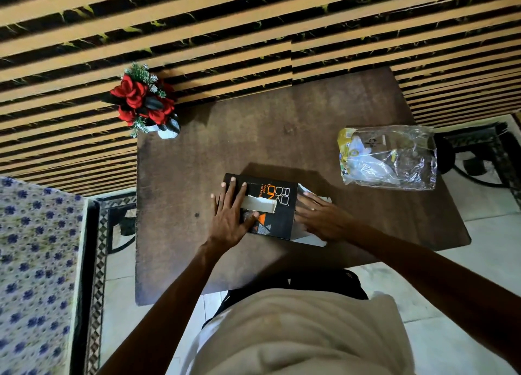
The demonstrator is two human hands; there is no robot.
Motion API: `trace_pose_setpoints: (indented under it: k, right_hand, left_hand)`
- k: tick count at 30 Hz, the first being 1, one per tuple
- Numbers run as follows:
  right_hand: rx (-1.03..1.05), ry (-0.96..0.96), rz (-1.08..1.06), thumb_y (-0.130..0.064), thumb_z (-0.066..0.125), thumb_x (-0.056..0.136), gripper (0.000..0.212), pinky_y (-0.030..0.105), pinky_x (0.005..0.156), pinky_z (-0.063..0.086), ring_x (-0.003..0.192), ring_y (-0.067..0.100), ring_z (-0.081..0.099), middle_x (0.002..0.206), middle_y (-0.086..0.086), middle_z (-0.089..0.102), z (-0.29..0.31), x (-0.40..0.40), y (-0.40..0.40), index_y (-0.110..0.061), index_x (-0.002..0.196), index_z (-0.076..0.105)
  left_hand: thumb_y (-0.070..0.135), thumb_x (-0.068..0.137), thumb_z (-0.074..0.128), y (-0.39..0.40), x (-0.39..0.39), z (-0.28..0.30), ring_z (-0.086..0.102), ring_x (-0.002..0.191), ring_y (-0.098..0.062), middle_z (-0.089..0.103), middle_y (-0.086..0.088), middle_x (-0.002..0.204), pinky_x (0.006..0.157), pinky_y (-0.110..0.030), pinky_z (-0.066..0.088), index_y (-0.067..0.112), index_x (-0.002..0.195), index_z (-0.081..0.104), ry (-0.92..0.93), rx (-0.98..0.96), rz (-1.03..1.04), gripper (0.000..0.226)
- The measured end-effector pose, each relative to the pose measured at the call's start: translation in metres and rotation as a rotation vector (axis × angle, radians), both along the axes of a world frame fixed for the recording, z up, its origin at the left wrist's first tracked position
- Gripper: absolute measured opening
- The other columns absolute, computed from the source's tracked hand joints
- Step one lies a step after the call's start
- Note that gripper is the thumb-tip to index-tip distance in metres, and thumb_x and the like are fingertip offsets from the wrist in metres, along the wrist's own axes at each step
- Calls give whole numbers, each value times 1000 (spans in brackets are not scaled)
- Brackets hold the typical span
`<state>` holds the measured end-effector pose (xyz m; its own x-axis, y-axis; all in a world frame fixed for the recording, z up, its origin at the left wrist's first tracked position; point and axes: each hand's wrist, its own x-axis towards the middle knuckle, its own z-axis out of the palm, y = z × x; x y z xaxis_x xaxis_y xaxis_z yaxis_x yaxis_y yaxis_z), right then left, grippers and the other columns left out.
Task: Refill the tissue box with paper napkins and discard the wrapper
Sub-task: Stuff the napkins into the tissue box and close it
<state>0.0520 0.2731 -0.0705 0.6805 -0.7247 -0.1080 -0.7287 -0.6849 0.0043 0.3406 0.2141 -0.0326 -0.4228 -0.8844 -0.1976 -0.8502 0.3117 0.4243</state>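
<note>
A black tissue box [277,205] with orange lettering lies on the brown table [197,163], near its front edge. A strip of white napkin [260,204] sticks out of the slot on top. My left hand [232,215] rests flat on the box's left half, fingers spread, thumb beside the napkin. My right hand [320,215] lies flat against the box's right end, over its white end flap [306,237]. The clear plastic wrapper [389,157], crumpled with a yellow printed patch, lies at the table's right side, apart from both hands.
A pot of red artificial flowers [145,103] stands at the table's far left corner, against the striped wall. A blue-flowered cloth [36,261] covers furniture at the left. Dark metal furniture legs [476,160] stand past the table's right edge on the tiled floor.
</note>
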Motion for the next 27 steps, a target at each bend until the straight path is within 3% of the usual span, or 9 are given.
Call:
trace_pose_setpoints:
  k: [4, 9, 11, 13, 16, 20, 23, 24, 27]
  right_hand:
    - [81, 31, -44, -43, 38, 94, 44, 52, 106, 42, 115, 36, 59, 119, 14, 65, 11, 10, -17, -16, 118, 62]
    - [47, 19, -147, -32, 36, 90, 43, 51, 98, 46, 121, 37, 54, 127, 16, 61, 15, 13, -7, -12, 119, 61]
    - [9, -57, -240, -25, 46, 88, 37, 47, 94, 50, 121, 35, 54, 128, 15, 60, 13, 11, 1, -10, 118, 61]
    - [44, -209, -405, -23, 52, 86, 30, 42, 86, 55, 108, 31, 63, 115, 10, 69, 9, 8, 7, -13, 111, 65]
    - [139, -536, -756, -24, 44, 90, 30, 42, 82, 56, 89, 30, 69, 97, 8, 74, 8, 7, 17, -16, 97, 72]
    - [405, -627, -1120, -19, 49, 91, 30, 38, 89, 50, 103, 26, 62, 113, 8, 66, 18, 2, 23, -17, 117, 63]
    - [379, -691, -1376, -19, 57, 87, 34, 42, 94, 48, 109, 33, 59, 119, 15, 61, 12, 1, 25, -11, 120, 56]
    - [420, -753, -1463, -18, 61, 86, 33, 42, 96, 48, 109, 35, 59, 119, 19, 63, 12, 1, 24, -6, 118, 59]
    - [842, -1126, -1758, -20, 57, 94, 33, 43, 92, 48, 116, 36, 56, 124, 18, 61, 20, 7, 18, -2, 122, 57]
  left_hand:
    - [83, 76, 20, -7, 0, 2, -12, 149, -19, 2, -3, 164, 120, -49, -7, 29, 153, 13, -18, 16, -21, 94]
    - [79, 73, 38, -9, -10, 6, -5, 151, -24, 7, -4, 163, 119, -52, -7, 25, 151, 21, -12, 31, 36, 96]
    - [75, 71, 45, -11, -15, 11, -4, 152, -23, 8, -2, 163, 121, -55, -2, 25, 150, 24, -5, 13, -18, 96]
    - [75, 68, 54, -13, -24, 18, -6, 151, -21, 6, 0, 164, 120, -60, 4, 26, 151, 20, -32, 22, -167, 103]
    - [81, 59, 61, -16, -52, 25, -9, 151, -22, -1, -1, 164, 121, -57, -3, 21, 154, 6, -163, 28, -406, 125]
    - [82, 55, 63, -12, -92, 21, -4, 152, -22, 0, -1, 164, 119, -63, 2, 20, 152, -8, -202, 24, -501, 135]
    - [85, 56, 57, -9, -110, 18, -4, 152, -23, 2, 0, 164, 112, -73, 1, 22, 153, -6, -293, -11, -510, 132]
    - [85, 56, 56, -8, -115, 17, -4, 152, -24, 3, 0, 164, 110, -74, -1, 21, 153, -3, -313, -22, -507, 130]
    - [77, 60, 62, -9, -122, 19, -1, 151, -28, 3, -2, 164, 108, -77, -2, 19, 153, 11, -332, -13, -488, 120]
